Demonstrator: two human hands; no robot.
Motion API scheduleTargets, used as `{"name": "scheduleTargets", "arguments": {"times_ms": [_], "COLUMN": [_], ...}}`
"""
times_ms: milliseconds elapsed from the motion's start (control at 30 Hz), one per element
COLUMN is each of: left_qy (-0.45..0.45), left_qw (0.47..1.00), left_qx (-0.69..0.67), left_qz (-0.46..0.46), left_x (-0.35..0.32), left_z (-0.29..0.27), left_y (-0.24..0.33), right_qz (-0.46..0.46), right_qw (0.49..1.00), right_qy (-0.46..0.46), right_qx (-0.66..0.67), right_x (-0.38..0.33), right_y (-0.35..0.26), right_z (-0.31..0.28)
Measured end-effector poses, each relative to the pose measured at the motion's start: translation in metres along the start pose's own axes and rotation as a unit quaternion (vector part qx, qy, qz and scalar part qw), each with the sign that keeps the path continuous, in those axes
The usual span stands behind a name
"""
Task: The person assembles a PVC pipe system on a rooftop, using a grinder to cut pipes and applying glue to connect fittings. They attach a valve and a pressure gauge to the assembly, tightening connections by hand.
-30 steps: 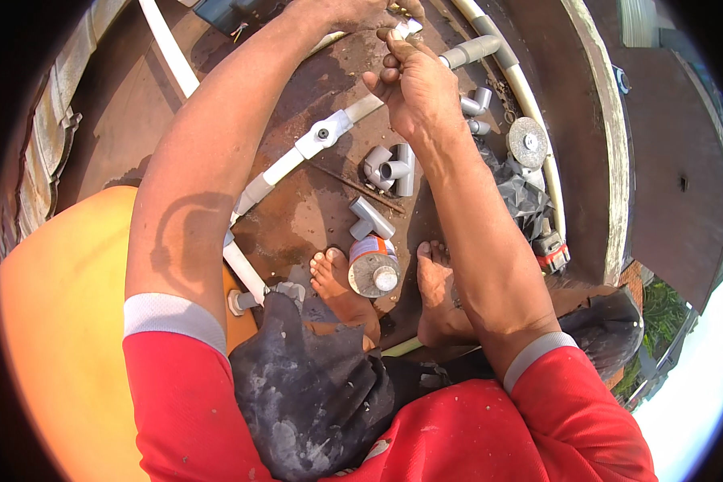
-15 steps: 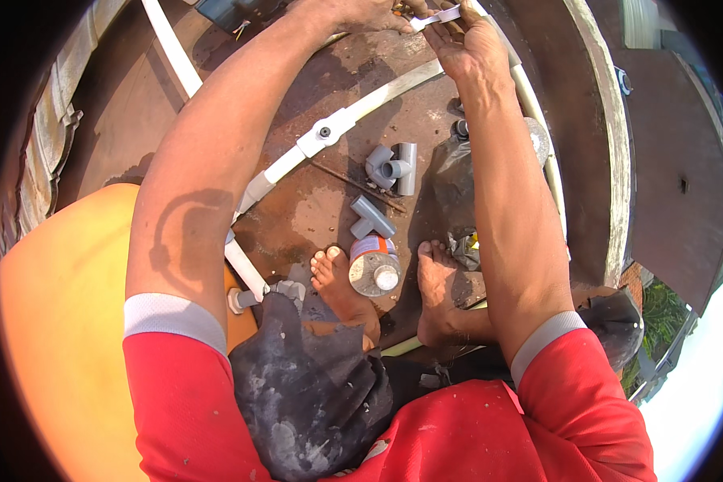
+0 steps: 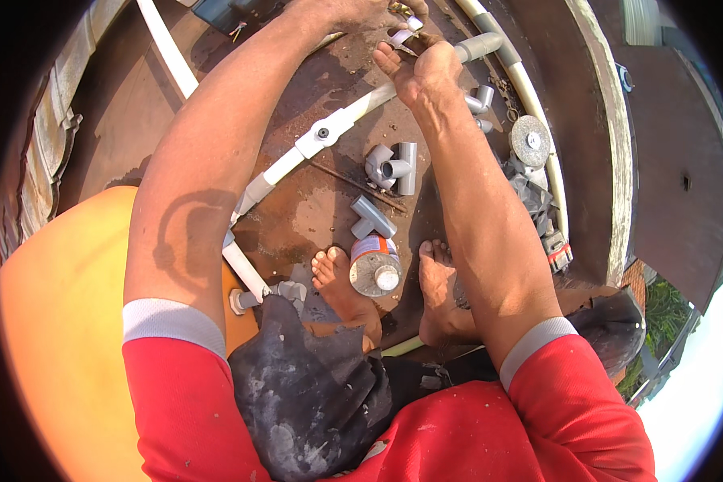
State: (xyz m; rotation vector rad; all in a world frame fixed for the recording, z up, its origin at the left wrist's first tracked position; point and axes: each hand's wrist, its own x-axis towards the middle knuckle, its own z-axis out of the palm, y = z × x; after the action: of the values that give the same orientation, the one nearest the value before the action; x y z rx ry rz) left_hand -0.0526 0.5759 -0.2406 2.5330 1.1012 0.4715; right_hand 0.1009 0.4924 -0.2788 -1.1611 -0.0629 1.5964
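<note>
Close together at the top edge, both my hands work around a small brass-coloured fitting (image 3: 400, 9) and a narrow white tape (image 3: 402, 37). My left hand (image 3: 364, 13) is closed on the fitting, partly cut off by the picture's edge. Just below it, my right hand (image 3: 427, 71) pinches the tape, its palm turned up and some fingers curled. A white end shows on the fitting beside the tape; exactly how the tape lies there is too small to tell.
A white pipe with a joint (image 3: 323, 132) crosses below my hands. Grey pipe tees (image 3: 373, 217) and a plastic bottle (image 3: 374, 271) lie between my feet. A grinding disc (image 3: 530, 140) rests at right by the curved pipe. An orange rounded surface (image 3: 64, 321) fills the left.
My right hand has moved left and slightly down, closer under the left hand. The tape stretched between them has shifted left. The disc and grey elbows behind my right forearm have come into view.
</note>
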Motion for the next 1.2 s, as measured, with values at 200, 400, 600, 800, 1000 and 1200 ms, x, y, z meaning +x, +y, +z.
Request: {"name": "scheduleTargets", "arguments": {"times_ms": [200, 400, 600, 800, 1000, 1200], "left_qy": [-0.011, -0.005, 0.018, 0.023, 0.036, 0.043], "left_qw": [1.0, 0.999, 0.997, 0.998, 0.998, 0.997], "left_qx": [0.009, 0.038, 0.061, 0.049, 0.05, 0.056], "left_qz": [0.006, 0.013, 0.043, 0.035, 0.028, 0.034], "left_x": [0.002, 0.005, 0.004, 0.008, 0.003, 0.012], "left_z": [0.003, 0.004, 0.01, 0.011, 0.012, 0.012], "left_y": [-0.015, -0.007, -0.019, -0.004, -0.013, -0.003], "right_qz": [-0.048, -0.047, -0.042, -0.038, -0.047, 0.017], "right_qw": [0.966, 0.985, 0.993, 0.998, 0.999, 1.0], "right_qy": [-0.027, -0.048, -0.087, -0.025, -0.011, 0.009], "right_qx": [-0.252, -0.162, -0.062, -0.042, -0.003, 0.012], "right_x": [-0.05, -0.054, -0.011, 0.034, 0.051, 0.085], "right_y": [0.01, -0.007, -0.048, -0.068, -0.061, -0.055], "right_z": [-0.005, -0.004, -0.007, -0.009, -0.005, -0.016]}}
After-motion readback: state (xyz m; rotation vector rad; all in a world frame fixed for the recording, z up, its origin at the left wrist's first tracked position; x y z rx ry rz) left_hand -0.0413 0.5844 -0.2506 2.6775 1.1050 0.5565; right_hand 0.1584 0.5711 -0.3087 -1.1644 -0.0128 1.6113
